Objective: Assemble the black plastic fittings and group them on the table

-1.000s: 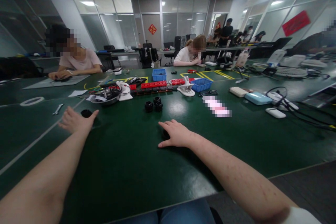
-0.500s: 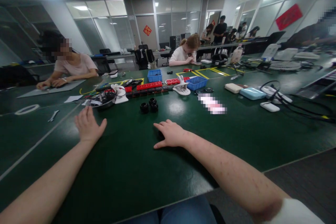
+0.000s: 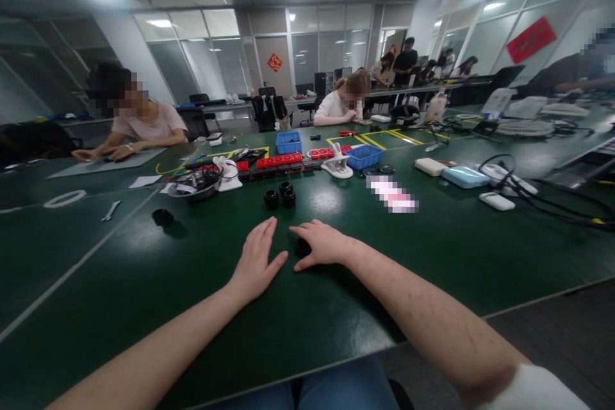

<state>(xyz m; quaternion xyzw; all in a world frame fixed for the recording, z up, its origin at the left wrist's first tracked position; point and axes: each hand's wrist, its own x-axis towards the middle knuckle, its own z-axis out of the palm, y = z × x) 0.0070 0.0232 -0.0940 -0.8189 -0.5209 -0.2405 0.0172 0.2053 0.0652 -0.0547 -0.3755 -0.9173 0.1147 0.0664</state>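
Note:
My left hand [image 3: 257, 262] lies flat and open on the green table [image 3: 216, 307], fingers stretched toward my right hand. My right hand [image 3: 323, 243] rests palm down beside it, fingers curved over a small black part [image 3: 302, 246] that only peeks out from under the palm. A black round part [image 3: 162, 216] sits alone on the table to the left, away from both hands. A cluster of black round parts [image 3: 281, 195] stands just beyond my fingertips.
Red and black strips [image 3: 278, 160], blue bins [image 3: 364, 155], a metal bowl [image 3: 192, 182], white clamps and a wrench [image 3: 110, 210] lie farther back. Cables and white devices [image 3: 500, 200] sit right. Two people sit working across the table; others are in the background.
My left hand has left the lone black part at the left and slid right, now lying next to my right hand. My right hand has stayed put over its black part.

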